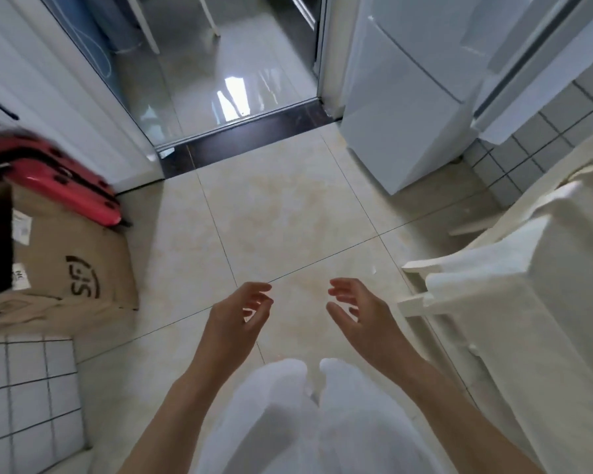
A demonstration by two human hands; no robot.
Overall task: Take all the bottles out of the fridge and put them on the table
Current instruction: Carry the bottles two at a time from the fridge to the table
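Note:
A white fridge (pixel 408 97) stands at the far right by the doorway, its doors shut. No bottle shows anywhere. The white table (pixel 528 302) runs along the right edge, near me. My left hand (pixel 237 319) and my right hand (pixel 356 313) hang in front of me over the beige floor tiles, palms facing each other, fingers apart and curled, nothing in either. Both hands are well short of the fridge. My white-clad legs and feet show below them.
A cardboard box (pixel 69 268) and a red suitcase (pixel 65 179) sit on the floor at the left, against a white cabinet. A dark threshold (pixel 247 138) leads through a sliding glass door into another room. Tiled wall lies bottom left.

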